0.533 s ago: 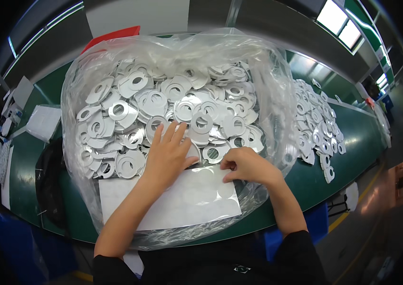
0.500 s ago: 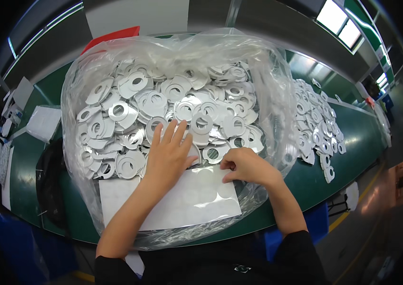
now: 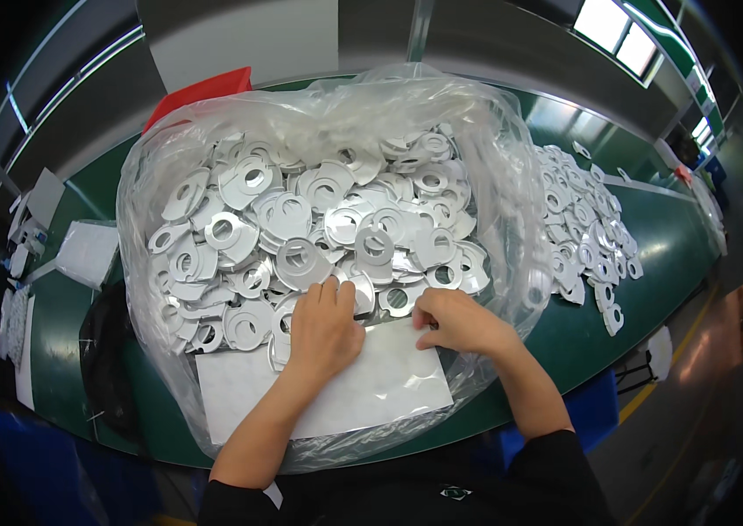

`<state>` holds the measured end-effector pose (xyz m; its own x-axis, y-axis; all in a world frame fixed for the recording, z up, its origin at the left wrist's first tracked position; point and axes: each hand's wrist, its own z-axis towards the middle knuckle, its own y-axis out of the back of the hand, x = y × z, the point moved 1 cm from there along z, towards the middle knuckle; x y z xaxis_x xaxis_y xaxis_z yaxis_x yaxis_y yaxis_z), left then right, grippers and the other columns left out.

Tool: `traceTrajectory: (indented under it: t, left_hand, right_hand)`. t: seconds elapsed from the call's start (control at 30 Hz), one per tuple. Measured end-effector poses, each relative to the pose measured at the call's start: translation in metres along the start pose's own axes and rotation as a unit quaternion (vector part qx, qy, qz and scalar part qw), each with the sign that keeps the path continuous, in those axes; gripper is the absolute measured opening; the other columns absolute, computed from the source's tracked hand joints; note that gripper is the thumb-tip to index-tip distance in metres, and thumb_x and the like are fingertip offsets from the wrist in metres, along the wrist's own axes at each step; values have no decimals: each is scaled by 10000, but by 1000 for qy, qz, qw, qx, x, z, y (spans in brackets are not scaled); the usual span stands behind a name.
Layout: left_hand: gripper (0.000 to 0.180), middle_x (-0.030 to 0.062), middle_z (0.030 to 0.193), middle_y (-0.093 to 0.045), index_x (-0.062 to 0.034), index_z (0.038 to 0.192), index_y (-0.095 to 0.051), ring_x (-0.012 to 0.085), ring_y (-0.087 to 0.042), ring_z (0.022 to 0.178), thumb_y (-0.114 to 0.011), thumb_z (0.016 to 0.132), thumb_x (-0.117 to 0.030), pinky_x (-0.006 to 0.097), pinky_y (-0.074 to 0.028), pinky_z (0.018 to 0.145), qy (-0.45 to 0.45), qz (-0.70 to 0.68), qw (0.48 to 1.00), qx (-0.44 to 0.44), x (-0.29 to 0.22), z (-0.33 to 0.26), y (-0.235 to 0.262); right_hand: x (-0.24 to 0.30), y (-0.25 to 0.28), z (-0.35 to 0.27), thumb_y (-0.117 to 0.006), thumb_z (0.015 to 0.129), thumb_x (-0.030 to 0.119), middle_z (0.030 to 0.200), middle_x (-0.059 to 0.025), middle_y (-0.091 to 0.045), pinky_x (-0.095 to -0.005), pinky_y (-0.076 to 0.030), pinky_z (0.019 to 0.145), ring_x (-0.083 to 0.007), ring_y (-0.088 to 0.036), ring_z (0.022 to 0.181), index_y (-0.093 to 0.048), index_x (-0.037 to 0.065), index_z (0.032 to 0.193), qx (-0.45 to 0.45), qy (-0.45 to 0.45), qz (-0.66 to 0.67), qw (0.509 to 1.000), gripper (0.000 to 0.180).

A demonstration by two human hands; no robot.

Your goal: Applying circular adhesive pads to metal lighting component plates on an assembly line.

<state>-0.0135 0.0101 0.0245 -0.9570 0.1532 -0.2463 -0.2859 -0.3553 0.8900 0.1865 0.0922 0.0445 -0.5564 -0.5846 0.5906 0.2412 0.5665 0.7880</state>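
A heap of flat silvery-white ring-shaped parts (image 3: 297, 263), each with a round hole and a tab, fills a clear plastic bag (image 3: 503, 167). On the bag's near side lies a white glossy sheet (image 3: 371, 386) with faint round outlines. My left hand (image 3: 328, 329) is at the heap's near edge, above the sheet, fingers bent and close together; its fingertips are at the parts and what they grip is hidden. At the sheet's upper right corner, my right hand (image 3: 463, 323) is closed, thumb and forefinger drawn together; anything between them is too small to make out.
More parts (image 3: 586, 223) lie in a loose pile on the green table (image 3: 652, 272) to the right. A red bin (image 3: 201, 95) stands behind the bag. At left are a white packet (image 3: 88, 252) and a black bundle (image 3: 107, 359). Blue containers (image 3: 34, 465) sit below the table.
My left hand has drawn nearer to me, and its spread fingers have bent together. My right hand stays at the sheet's corner. The whole view has shifted slightly.
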Motion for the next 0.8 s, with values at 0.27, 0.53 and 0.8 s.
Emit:
traceTrajectory:
  t: [0.27,0.53,0.8]
  left_hand:
    - [399,144,906,-586,-34,992,-551,311,-558,858,-666,616,29,397,-463,719,12,-171,978,-121,15,3,-5]
    - [171,119,1065,-612,-53,760,-527,286,-551,975,-641,633,-37,352,-422,850,-21,-177,958,-225,7,6,6]
    - [261,198,1291,-502,-54,901,-555,289,-436,1222,-548,845,-308,448,-338,1031,211,-913,350,11,9,3,-6]
  right_hand:
    - [7,-1,-2,-789,628,115,789,-115,-623,-358,-476,693,-280,-617,768,-597,3,853,-51,-22,14,998,316]
    - [9,-7,-9,-781,621,133,849,-71,-596,-364,-471,739,-276,-585,868,-616,61,887,-90,6,-89,992,321]
    - [17,-8,-13,-775,620,145,913,-48,-551,-360,-472,752,-251,-555,916,-625,91,886,-108,-6,-126,986,311]
